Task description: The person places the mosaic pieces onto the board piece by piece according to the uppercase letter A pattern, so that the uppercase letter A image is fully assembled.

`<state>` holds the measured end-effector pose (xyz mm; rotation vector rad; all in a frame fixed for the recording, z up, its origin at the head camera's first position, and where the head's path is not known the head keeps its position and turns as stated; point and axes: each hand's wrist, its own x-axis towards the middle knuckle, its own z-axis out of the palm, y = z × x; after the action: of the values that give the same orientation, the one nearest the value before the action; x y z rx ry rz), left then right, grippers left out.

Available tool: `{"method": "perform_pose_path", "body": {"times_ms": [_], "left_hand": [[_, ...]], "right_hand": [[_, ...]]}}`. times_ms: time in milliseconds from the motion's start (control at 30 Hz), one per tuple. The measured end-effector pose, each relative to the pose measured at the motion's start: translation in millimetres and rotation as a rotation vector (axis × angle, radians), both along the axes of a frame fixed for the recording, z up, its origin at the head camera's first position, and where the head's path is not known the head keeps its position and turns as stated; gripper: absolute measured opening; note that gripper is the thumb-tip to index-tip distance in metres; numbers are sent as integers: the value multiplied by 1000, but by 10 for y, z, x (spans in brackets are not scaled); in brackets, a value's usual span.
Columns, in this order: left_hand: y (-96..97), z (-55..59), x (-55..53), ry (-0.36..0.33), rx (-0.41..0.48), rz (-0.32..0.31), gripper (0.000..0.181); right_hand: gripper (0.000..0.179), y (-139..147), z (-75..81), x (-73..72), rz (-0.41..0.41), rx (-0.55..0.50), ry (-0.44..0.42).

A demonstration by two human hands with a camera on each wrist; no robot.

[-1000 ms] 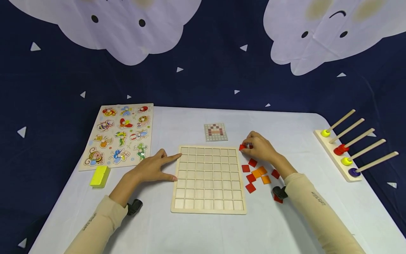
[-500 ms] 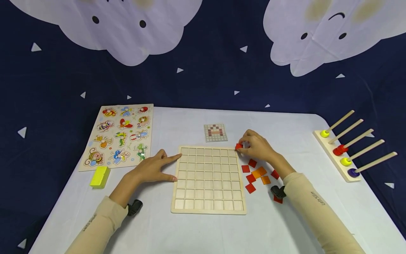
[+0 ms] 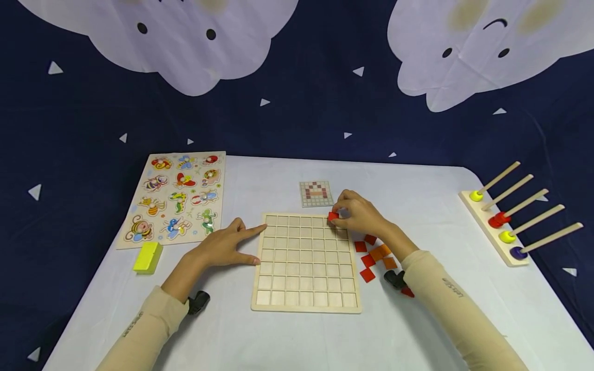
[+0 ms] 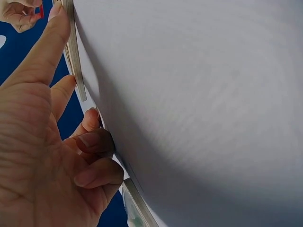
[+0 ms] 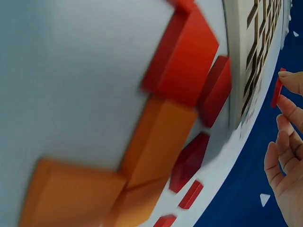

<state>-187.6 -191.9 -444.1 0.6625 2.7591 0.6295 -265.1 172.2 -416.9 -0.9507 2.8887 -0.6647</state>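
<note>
A wooden grid board (image 3: 306,307) with rows of square cells lies in the middle of the white table. My left hand (image 3: 220,248) touches its left edge with the index finger and thumb extended; in the left wrist view the other fingers curl loosely. Over the board's top right corner, my right hand (image 3: 361,212) pinches a red square tile (image 3: 333,216) between thumb and index finger. The right wrist view shows that red tile (image 5: 277,91) held on edge. Right of the board lie several loose red tiles (image 3: 367,275) and orange tiles (image 3: 390,263).
Behind the board lies a small pattern card (image 3: 316,194). An insect peg puzzle (image 3: 139,211) sits at the back left with a yellow block (image 3: 148,258) in front of it. A wooden peg stacker (image 3: 494,229) with coloured beads stands at the right.
My right hand has carried the red tile leftward from beside the board to over its top right corner. My left hand has stayed at the left edge.
</note>
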Motion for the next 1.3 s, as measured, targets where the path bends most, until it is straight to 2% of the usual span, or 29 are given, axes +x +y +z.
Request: {"method": "perform_pose_path", "body": {"times_ms": [467, 800, 1000, 1300], "left_hand": [[11, -4, -7, -7, -5, 5, 88], [14, -14, -8, -12, -6, 14, 88], [10, -22, -12, -10, -4, 13, 88], [4, -23, -18, -12, -3, 18, 88]], "right_hand": [[23, -389, -18, -2, 82, 7, -18], [20, -555, -76, -43, 135, 43, 26], [22, -576, -107, -44, 141, 38, 8], [21, -589, -156, -50, 100, 16, -6]]}}
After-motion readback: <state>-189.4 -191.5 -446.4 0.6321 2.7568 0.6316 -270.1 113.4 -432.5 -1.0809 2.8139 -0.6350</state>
